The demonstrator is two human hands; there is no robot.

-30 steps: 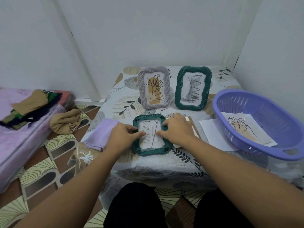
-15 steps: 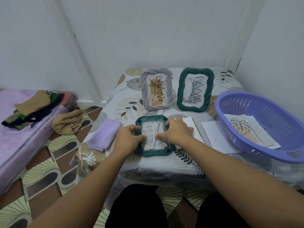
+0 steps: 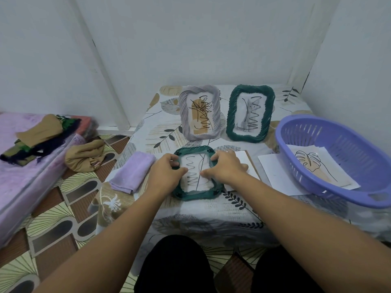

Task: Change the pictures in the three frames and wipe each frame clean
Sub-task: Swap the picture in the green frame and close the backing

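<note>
A green rope-edged frame lies flat on the table in front of me, holding a white picture with a black zigzag line. My left hand grips the frame's left side, thumb on the picture. My right hand covers its right side, fingertips pressing the picture. Behind them stand a grey frame with a tan plant drawing and a second green frame with a zigzag drawing. A folded lilac cloth lies left of my left hand.
A purple plastic basket at the right holds a leaf drawing. Loose white sheets lie between the basket and the flat frame. The patterned tablecloth hangs over the front edge. Clothes lie on a pink mattress at the left.
Both hands stay on the flat green frame; the fingers have shifted slightly inward over the picture. My view has moved a little.
</note>
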